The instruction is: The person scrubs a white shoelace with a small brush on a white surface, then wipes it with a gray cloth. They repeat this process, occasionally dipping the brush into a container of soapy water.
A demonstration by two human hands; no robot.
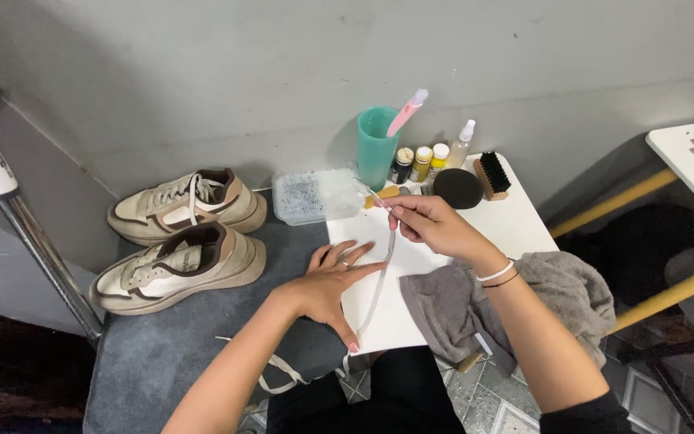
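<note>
Head view: the left hand (332,281) lies flat, fingers spread, pinning a white shoelace (377,285) to the white bench (516,221). The right hand (431,225) pinches the lace's upper end. A grey towel (451,309) lies beside it; two sneakers (182,241) sit left.

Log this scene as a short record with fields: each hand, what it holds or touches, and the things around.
left hand: flat, pressing a white shoelace onto the white table
right hand: pinching the lace's upper end, raised above the table
lace: stretched between the two hands
grey towel: on the table's near right edge, under the right forearm
sneakers: pair on the grey mat, left of the table
back of table: teal cup, small bottles, brush, clear tub
</note>
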